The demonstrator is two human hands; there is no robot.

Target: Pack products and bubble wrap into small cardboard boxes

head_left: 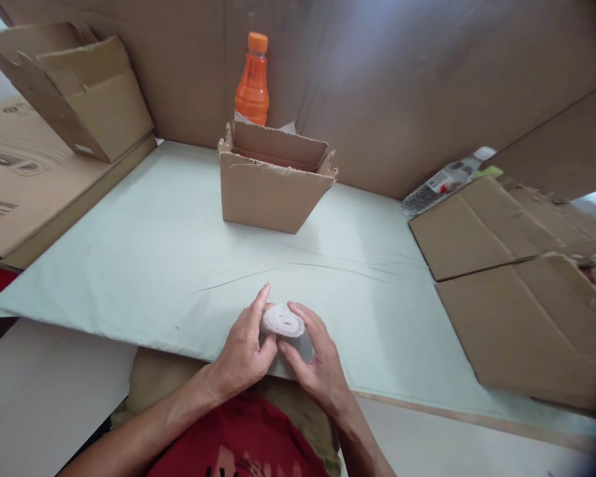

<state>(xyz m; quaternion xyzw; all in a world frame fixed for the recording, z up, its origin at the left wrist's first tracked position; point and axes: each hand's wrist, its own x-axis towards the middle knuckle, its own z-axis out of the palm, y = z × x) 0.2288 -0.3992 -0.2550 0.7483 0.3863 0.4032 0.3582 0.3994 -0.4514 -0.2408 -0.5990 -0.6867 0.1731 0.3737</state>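
A small roll of white gauze bandage (pixel 283 321) sits between my two hands, close to the front edge of the cloth-covered table, its coiled end facing up. My left hand (pixel 244 348) grips it from the left, thumb low at its near side and the index finger raised at the back. From the right, my right hand (pixel 318 361) curls round it, fingertips on the far side and the thumb near its lower edge. The fingers hide part of the roll's sides.
An open cardboard box (pixel 273 192) stands in front of an orange bottle (pixel 252 86). More cardboard boxes (pixel 481 232) lie at the right beside a tilted clear bottle (pixel 442 185). At left, a cut carton (pixel 99 99) rests on a large flat box (pixel 34 179). Pale green cloth (pixel 144 265) covers the table.
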